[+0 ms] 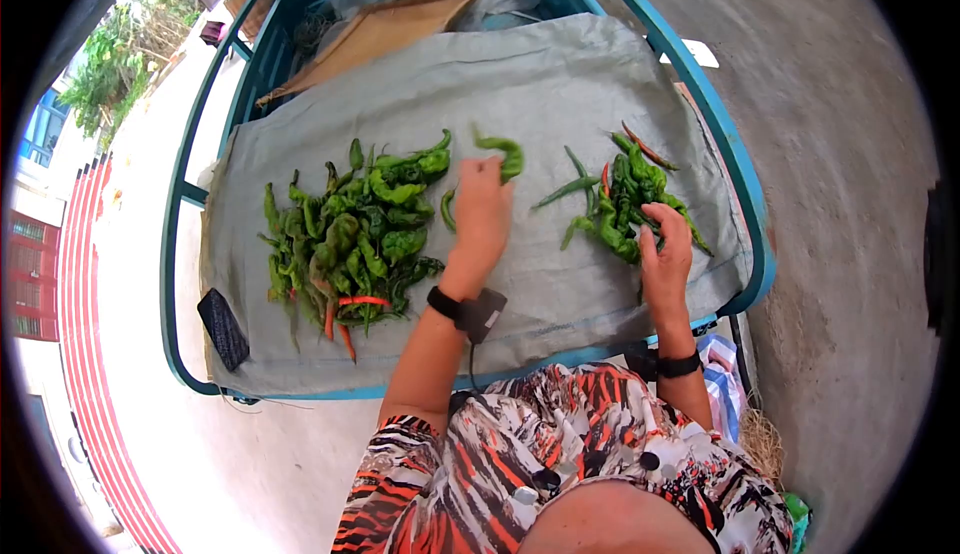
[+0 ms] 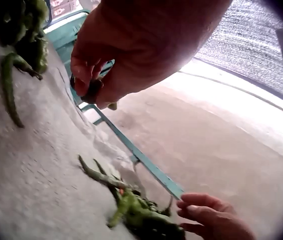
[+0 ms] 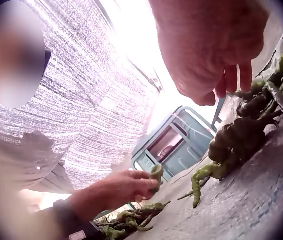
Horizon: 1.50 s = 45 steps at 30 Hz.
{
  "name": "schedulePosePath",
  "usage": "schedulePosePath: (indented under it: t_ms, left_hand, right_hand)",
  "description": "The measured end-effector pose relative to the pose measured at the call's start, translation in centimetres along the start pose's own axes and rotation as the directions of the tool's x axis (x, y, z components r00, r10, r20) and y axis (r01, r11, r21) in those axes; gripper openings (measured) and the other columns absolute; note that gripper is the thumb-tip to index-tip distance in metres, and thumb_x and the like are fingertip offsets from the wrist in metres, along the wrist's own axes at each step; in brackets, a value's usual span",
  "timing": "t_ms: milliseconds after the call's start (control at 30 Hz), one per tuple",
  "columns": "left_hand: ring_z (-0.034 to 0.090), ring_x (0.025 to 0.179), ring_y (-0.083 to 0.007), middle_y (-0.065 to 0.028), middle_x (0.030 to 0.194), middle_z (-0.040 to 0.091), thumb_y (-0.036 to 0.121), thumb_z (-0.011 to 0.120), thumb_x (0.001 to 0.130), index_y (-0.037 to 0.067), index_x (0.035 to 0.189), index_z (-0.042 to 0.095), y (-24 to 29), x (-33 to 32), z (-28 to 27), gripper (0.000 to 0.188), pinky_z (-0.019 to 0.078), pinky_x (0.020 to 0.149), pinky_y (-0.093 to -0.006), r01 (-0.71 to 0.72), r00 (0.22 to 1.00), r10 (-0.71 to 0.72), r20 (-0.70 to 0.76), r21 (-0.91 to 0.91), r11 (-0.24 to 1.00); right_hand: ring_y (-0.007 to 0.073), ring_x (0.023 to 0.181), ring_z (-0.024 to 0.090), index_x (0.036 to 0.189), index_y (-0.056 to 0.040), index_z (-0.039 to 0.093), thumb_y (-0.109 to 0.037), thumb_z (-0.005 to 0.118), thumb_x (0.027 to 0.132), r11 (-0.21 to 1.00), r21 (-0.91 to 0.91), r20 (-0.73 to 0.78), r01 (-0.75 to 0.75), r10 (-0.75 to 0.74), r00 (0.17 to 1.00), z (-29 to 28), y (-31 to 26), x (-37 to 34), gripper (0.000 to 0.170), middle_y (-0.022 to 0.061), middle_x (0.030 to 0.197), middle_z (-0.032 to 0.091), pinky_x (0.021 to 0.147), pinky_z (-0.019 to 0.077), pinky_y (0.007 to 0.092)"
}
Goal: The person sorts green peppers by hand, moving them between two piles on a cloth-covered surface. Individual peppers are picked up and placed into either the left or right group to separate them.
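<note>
My left hand point(image 1: 482, 219) pinches a green chili pepper point(image 1: 508, 157) above the grey woven sheet point(image 1: 560, 299), between two heaps of peppers. The right wrist view also shows this pepper point(image 3: 156, 172) at the fingertips. Left of that hand lies the larger heap of green peppers point(image 1: 350, 219), with a few red ones at its near edge. My right hand point(image 1: 668, 264) is at the near side of the smaller heap point(image 1: 625, 189), its fingers relaxed and fingertips right at the peppers. In the left wrist view, the right hand's fingers point(image 2: 201, 205) reach toward this heap.
A blue-green metal cart rail point(image 1: 745, 184) borders the sheet. A dark, flat rectangular object point(image 1: 222, 329) lies at the left corner. Behind the sheet are a brown board point(image 1: 390, 34) and clear plastic. A single green pepper point(image 1: 448, 209) lies beside the left hand.
</note>
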<state>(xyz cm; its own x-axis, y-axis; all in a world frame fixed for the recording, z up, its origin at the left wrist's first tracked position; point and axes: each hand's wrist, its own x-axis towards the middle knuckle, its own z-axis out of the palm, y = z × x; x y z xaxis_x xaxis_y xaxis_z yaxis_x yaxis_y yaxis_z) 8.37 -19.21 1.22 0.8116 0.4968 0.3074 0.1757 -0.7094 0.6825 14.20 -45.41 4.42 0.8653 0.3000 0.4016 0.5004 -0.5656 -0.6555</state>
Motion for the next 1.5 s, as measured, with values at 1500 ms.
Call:
schedulePosePath:
  t_ms: [1500]
  left_hand:
    - [0.058,0.109,-0.0324,-0.0132,0.104,0.066,0.016,0.068,0.077,0.007,0.107,0.068,-9.4,5.5,-3.1,0.031,0.0297,0.105,-0.0582,-0.16,0.954,-0.082,0.289,0.721,0.675]
  right_hand:
    - [0.0247,0.068,0.061,0.091,-0.0094,0.072,-0.01,0.068,0.082,0.962,0.237,0.461,0.138,-0.236,0.856,2.8,-1.1,-5.4,0.01,0.0083,0.081,0.064,0.062,0.0488,0.0356]
